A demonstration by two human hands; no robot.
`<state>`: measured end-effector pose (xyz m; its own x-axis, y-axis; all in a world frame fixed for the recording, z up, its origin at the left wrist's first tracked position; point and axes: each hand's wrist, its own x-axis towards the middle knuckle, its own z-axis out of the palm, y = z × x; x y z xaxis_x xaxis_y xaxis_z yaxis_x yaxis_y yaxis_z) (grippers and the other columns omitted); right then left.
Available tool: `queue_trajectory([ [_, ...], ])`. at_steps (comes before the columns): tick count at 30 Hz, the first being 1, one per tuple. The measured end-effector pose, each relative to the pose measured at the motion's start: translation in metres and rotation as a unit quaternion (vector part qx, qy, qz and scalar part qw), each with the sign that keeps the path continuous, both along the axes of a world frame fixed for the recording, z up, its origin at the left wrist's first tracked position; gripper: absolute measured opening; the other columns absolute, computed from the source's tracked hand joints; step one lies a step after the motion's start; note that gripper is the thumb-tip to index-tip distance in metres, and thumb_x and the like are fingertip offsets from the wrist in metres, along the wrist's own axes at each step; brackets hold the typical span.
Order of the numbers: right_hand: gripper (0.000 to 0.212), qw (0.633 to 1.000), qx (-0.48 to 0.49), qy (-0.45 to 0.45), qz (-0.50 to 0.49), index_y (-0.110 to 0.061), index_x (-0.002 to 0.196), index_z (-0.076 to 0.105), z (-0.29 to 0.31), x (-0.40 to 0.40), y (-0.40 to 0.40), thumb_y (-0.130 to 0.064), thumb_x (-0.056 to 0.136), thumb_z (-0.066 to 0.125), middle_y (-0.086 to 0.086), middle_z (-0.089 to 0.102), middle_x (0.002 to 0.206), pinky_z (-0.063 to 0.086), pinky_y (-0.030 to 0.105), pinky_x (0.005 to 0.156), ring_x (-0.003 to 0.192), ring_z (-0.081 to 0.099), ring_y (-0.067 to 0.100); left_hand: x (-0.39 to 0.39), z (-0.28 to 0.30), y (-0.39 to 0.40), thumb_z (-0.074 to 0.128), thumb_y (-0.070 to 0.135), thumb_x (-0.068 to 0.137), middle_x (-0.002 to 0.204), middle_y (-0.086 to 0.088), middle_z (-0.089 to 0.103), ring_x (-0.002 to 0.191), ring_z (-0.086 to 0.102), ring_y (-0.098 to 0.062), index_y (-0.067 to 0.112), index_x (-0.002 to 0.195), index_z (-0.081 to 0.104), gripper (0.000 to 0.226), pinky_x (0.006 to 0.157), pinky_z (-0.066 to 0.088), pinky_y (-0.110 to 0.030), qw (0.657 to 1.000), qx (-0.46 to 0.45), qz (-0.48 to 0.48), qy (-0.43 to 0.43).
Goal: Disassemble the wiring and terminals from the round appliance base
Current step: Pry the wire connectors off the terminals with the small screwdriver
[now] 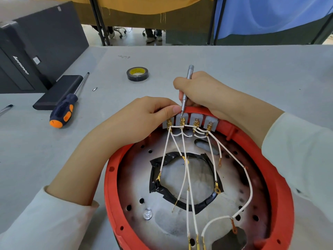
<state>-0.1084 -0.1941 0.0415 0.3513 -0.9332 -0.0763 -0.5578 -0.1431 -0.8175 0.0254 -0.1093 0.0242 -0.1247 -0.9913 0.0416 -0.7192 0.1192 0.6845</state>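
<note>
Unscrewing second terminal (182,121): right hand (200,91) gripping precision driver (186,87), left hand (149,112) pinching terminal block (190,121); next, likely wire lift-off.

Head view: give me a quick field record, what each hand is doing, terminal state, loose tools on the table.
left hand: left hand pinches the far-left end of the grey terminal block
right hand: right hand grips a slim silver precision screwdriver, tip at the second terminal from the left
base: round red-rimmed appliance base, open side up
wiring: white wires attached at the block, several far ends loose
table tools: blue-and-orange screwdriver, black tape roll, small silver bit
</note>
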Motion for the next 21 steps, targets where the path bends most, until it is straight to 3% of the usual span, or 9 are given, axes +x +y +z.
queue_trajectory([
  [4,0.041,0.995,-0.085,-0.050,0.004,-0.014,0.053,0.057,0.002,-0.005,0.009,-0.025,0.091,0.047,-0.010,0.051,0.040,0.043,0.014,0.047,0.039,0.047,0.000,0.000,0.000,0.000,0.042,0.049,0.093,0.096,0.012,0.069,0.093,0.060,-0.005,0.038,0.104,0.066,0.030,0.086,0.044,-0.020,1.000,0.006,0.002,-0.003],
  [7,0.044,0.984,-0.137,-0.112,0.000,-0.006,0.057,0.059,0.007,-0.017,0.021,-0.031,0.093,0.054,-0.014,0.055,0.041,0.045,0.014,0.050,0.043,0.051,-0.001,0.000,0.001,0.001,0.042,0.048,0.093,0.088,0.012,0.069,0.084,0.059,-0.003,0.042,0.095,0.066,0.024,0.079,0.043,-0.017,1.000,0.001,-0.003,0.000],
  [9,0.042,0.980,-0.149,-0.131,0.003,-0.001,0.058,0.057,0.008,-0.024,0.027,-0.028,0.090,0.059,-0.011,0.054,0.041,0.041,0.013,0.043,0.039,0.048,0.001,0.000,0.001,0.002,0.043,0.048,0.093,0.086,0.010,0.068,0.081,0.058,-0.004,0.044,0.093,0.065,0.023,0.076,0.042,-0.015,1.000,-0.002,0.002,0.000],
  [13,0.037,0.975,-0.149,-0.160,-0.032,-0.009,0.058,0.051,-0.001,-0.034,0.031,-0.022,0.092,0.057,-0.008,0.043,0.036,0.031,0.012,0.040,0.034,0.038,0.005,0.000,0.002,0.002,0.042,0.048,0.094,0.097,0.014,0.070,0.097,0.061,-0.005,0.037,0.105,0.067,0.030,0.090,0.045,-0.024,1.000,0.009,0.003,-0.002],
  [21,0.031,0.969,-0.203,-0.133,-0.051,0.005,0.062,0.047,-0.005,-0.034,0.033,-0.016,0.080,0.062,0.013,0.043,0.053,0.033,0.020,0.042,0.042,0.035,0.009,0.000,0.002,0.002,0.042,0.047,0.093,0.095,0.017,0.069,0.093,0.060,0.000,0.035,0.103,0.067,0.029,0.086,0.043,-0.018,1.000,0.006,-0.001,0.008],
])
